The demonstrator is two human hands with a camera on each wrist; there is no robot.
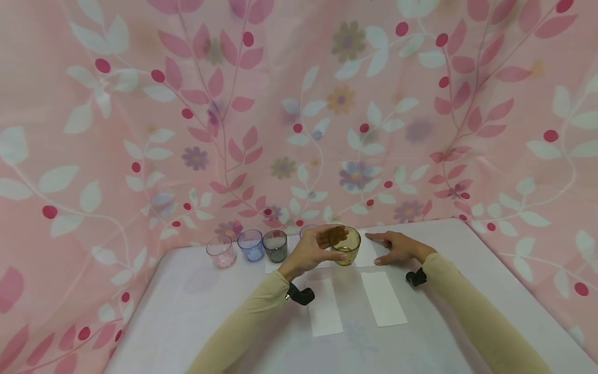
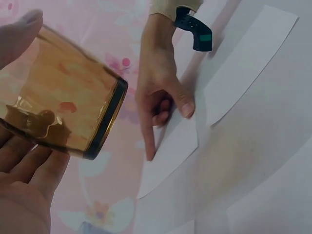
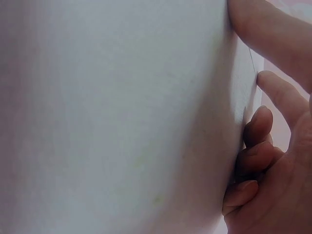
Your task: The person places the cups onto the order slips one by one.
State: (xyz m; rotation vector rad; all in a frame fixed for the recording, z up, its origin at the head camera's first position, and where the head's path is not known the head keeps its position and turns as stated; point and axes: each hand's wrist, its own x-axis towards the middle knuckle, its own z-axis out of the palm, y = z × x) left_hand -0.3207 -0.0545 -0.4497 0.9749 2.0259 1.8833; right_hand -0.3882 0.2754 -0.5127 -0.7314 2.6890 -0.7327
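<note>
Evidently the amber glass [image 1: 345,246] was gripped by its side: the left hand [image 1: 314,250] wrapped it with the thumb on the near wall and fingers round the far one, a hold that seemed meant to leave the base unobstructed. The glass was upright and, from the left wrist view, off the table [image 1: 187,301], just beside the right hand [image 1: 397,246].

That right hand grasped nothing. Its forefinger and thumb were stretched apart, their tips on a white paper strip [image 2: 170,156], the other fingers tucked in, probably to steady the paper without covering much of it. The right wrist view showed mostly pale tabletop, so how firmly they pressed was hard to say.

Two more strips, the near-left strip [image 1: 325,311] and the near-right strip [image 1: 384,301], lay flat and apart towards the person, leaving bare table between them. Off to the left, the pink glass [image 1: 221,252], blue glass [image 1: 250,245] and grey glass [image 1: 275,246] stood upright near the back edge, presumably out of the forearms' way; a purple-rimmed glass [image 1: 307,228] showed only partly behind the left hand.
</note>
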